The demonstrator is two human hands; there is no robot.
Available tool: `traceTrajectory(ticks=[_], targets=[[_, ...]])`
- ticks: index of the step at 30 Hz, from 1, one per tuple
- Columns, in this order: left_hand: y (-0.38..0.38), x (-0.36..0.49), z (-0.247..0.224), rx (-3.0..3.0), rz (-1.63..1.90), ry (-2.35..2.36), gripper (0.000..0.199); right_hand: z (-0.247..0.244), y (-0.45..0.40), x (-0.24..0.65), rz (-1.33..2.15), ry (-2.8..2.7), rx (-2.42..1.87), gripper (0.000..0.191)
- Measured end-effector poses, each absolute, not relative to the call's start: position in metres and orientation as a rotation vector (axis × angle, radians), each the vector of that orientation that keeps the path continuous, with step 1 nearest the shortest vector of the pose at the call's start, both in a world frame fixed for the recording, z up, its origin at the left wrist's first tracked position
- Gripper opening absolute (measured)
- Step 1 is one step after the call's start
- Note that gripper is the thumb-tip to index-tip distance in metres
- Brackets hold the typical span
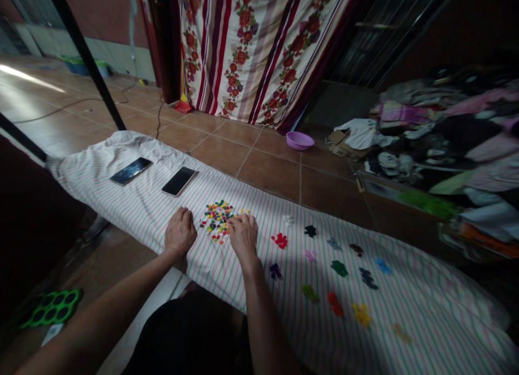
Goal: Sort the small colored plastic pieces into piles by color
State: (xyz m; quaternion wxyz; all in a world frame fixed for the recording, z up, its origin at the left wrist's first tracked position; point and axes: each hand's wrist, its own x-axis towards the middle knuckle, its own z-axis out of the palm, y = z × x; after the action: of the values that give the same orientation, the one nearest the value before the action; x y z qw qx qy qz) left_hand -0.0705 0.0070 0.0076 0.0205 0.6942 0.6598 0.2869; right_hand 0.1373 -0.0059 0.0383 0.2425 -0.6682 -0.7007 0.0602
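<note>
A mixed pile of small coloured pieces [219, 217] lies on the striped cloth [251, 267], between my two hands. My left hand [180, 232] rests on the cloth at the pile's left, fingers curled in; whatever they hold, if anything, is hidden. At the pile's right edge, my right hand [244, 234] has its fingertips drawn together against the pieces. Anything pinched there is too small to make out. Farther right, sorted heaps of single colours are spread out, among them a red heap [279, 240], a black heap [310, 230], a dark green heap [339, 268] and a yellow heap [361, 314].
Two phones, a left one [131, 171] and a right one [179, 181], lie on the cloth beyond my left hand. Past the far edge, a purple basin [300, 141] stands on the tiled floor before a flowered curtain [243, 51]. Clothes [458, 132] are piled at right.
</note>
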Motion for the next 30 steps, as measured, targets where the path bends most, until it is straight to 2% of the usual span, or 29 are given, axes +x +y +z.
traceTrajectory(ticks=[30], targets=[[0.006,-0.068,0.011,2.173,0.83,2.082,0.037,0.03,0.0,0.139,0.204,-2.073,-1.766,0.024]])
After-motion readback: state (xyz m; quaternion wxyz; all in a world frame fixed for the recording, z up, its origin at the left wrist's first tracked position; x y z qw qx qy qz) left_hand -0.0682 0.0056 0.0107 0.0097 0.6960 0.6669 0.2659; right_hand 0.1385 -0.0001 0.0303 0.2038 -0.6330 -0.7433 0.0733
